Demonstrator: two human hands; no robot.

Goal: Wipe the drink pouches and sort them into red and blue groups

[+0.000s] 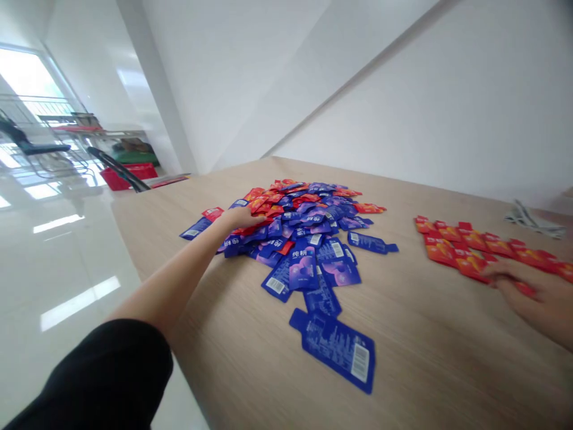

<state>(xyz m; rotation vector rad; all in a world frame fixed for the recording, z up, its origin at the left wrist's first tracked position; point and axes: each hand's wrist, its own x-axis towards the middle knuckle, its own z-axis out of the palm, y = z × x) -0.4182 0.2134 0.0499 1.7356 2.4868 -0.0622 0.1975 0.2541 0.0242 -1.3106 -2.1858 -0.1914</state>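
Between sachet pile [308,224] and rows [474,240], open tabletop [403,316]

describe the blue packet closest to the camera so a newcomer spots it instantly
On the table, find the red-and-blue packet pile. From its near edge, blue packets trail toward the camera. Yours is the end packet, whose neck points upper left.

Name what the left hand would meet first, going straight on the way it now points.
The left hand would first run into the mixed heap of flat red and blue sachets; it appears to be touching them already, though blur and depth leave the exact sachet unclear.
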